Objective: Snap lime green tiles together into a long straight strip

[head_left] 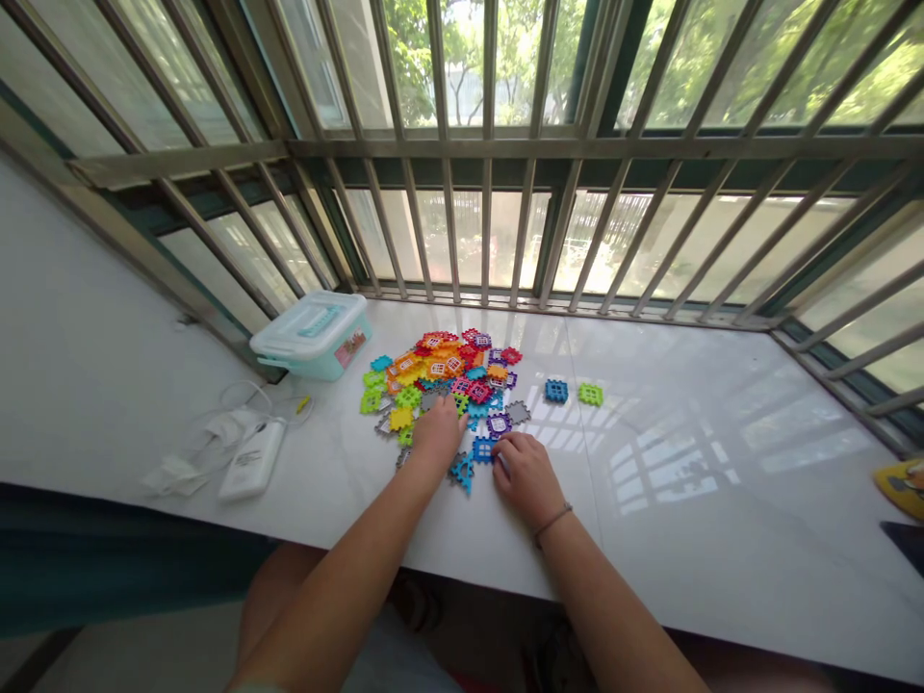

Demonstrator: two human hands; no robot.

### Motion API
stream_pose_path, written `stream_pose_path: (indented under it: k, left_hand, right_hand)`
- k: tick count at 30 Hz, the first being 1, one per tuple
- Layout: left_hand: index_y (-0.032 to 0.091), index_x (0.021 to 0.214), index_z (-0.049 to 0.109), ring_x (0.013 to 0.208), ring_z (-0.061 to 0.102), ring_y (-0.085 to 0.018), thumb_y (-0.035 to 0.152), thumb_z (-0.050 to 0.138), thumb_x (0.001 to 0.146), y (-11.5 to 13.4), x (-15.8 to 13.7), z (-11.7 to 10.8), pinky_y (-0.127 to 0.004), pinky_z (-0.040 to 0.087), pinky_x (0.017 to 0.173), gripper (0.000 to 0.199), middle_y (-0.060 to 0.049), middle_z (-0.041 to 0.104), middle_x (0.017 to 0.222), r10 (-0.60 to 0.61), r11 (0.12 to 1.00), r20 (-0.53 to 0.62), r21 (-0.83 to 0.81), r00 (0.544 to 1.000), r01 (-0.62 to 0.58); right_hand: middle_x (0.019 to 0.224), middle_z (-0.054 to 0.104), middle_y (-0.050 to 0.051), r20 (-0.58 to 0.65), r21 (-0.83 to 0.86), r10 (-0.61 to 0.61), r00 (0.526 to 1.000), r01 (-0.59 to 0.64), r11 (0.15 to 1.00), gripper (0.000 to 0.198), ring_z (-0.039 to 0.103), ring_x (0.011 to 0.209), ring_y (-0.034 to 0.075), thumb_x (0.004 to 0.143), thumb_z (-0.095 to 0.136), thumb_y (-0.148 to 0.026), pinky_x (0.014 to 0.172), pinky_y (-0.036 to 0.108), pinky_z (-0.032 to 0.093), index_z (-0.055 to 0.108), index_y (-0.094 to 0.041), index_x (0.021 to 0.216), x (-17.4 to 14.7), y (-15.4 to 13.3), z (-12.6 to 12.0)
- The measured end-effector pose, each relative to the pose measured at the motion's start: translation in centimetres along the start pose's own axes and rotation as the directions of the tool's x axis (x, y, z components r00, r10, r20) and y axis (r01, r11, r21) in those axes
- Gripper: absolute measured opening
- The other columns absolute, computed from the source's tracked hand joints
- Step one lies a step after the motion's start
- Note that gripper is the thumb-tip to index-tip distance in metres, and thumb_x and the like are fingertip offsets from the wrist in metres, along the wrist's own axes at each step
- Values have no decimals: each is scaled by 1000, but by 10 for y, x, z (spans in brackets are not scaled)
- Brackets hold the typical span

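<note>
Blue window tile: laid flat on the white table (671, 568), at the near right side of the heap; the blue window tile (483, 449) is seen as roughly square, so no clear long axis can be assigned; its edges are set nearly level and upright in the view.
Right hand: the right hand (526, 472) is placed palm down with fingers curled, the fingertips brought to the tile's right edge; whether it is pinched or only touched cannot be made out.
Left hand: the left hand (439, 428) is lowered over the heap with fingers bent down among the pieces beside a grey tile (430, 398); whether anything is gripped is hidden.
Blue triangle: the blue triangle (462, 470) is found between the hands, left of and nearer than the window tile, one corner pointed toward the near table edge.
Heap: the heap of coloured tiles (437, 366) is spread beyond the hands.
Set apart: a dark blue block (555, 390) and a green block (590, 394) are placed side by side, right of the heap.
Box: the lidded box (314, 332) is stood at the left.
</note>
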State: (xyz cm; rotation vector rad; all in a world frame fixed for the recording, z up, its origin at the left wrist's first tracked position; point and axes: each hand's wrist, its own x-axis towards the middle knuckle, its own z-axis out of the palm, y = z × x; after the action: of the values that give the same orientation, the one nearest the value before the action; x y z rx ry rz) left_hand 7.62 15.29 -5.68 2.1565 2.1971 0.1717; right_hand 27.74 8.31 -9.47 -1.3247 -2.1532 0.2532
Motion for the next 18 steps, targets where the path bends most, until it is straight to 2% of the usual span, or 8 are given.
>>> stream_pose_path:
  k: [4, 8, 13, 16, 18]
  left_hand:
    - [14, 127, 66, 101, 76, -30, 35, 52, 111, 3, 0, -3, -37, 60, 82, 30, -17, 68, 122, 18, 1000, 4, 13, 1000, -19]
    - [16, 125, 66, 99, 75, -28, 35, 41, 115, -1, -2, -13, -37, 58, 81, 33, -17, 67, 123, 26, 1000, -40, 1, 999, -26]
    - [22, 116, 66, 100, 72, -25, 40, 45, 115, -14, -11, -25, -34, 54, 84, 28, -11, 71, 117, -23, 985, -170, -170, 985, -7]
    - [23, 107, 66, 103, 71, -25, 38, 49, 113, -24, -20, -27, -34, 53, 89, 24, -9, 74, 109, -18, 944, -232, -324, 973, -60]
    - [23, 104, 66, 101, 71, -25, 38, 51, 111, -30, -27, -25, -34, 53, 90, 23, -7, 75, 104, -25, 907, -254, -412, 967, -85]
  right_hand:
    - [120, 70, 9, 1, -6, -1, 1000, 1, 1000, 18, 62, 117, 28, 97, 66, -15, 110, 45, 49, 72, -25, 110, 1, -1, -1]
    - [120, 70, 9, 8, -12, 1, 1000, -1, 1000, 19, 62, 118, 28, 97, 65, -15, 110, 45, 49, 72, -25, 112, 1, -2, -1]
    - [127, 70, 12, 2, -29, -6, 1000, 6, 1000, 33, 62, 122, 30, 98, 64, -16, 111, 48, 49, 70, -25, 130, -2, -3, -2]
    - [131, 70, 11, 49, -16, -135, 990, 136, 991, 40, 61, 125, 29, 97, 62, -13, 114, 47, 47, 69, -26, 134, -4, -9, -3]
    - [130, 71, 8, 134, 4, -274, 952, 276, 961, 39, 61, 122, 27, 94, 63, -10, 112, 45, 47, 70, -28, 128, -6, -17, -4]
